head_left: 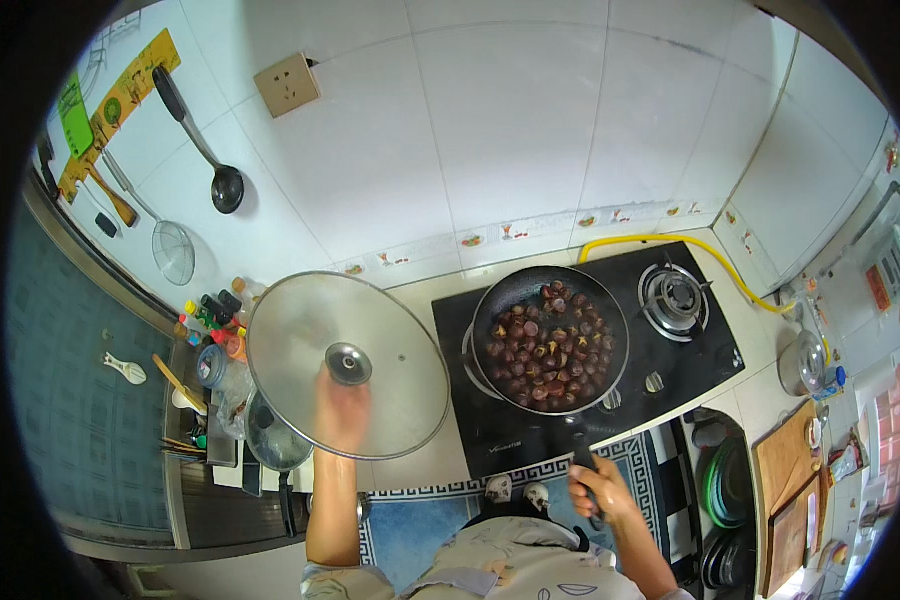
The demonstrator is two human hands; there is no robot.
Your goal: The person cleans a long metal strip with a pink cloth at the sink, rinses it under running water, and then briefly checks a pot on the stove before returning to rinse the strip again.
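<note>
My left hand (343,409) shows blurred through a large fogged glass lid (397,300), gripping its knob from the far side. The lid's underside, with the knob's metal base and screw (349,364), faces me. It is held up over the counter, left of the stove. My right hand (600,487) is closed around the black handle (583,450) of a deep frying pan (504,289). The pan sits uncovered on the left part of the black gas stove (487,442). Inside it lie many brown chestnuts (551,352), several with split shells showing yellow flesh.
The right burner (675,292) has no pot on it; a yellow gas hose (709,244) runs behind. Seasoning bottles (210,315) and a smaller lidded pan (277,442) crowd the left counter. Cutting boards (787,480) lie at right. A ladle (225,187) hangs on the tiled wall.
</note>
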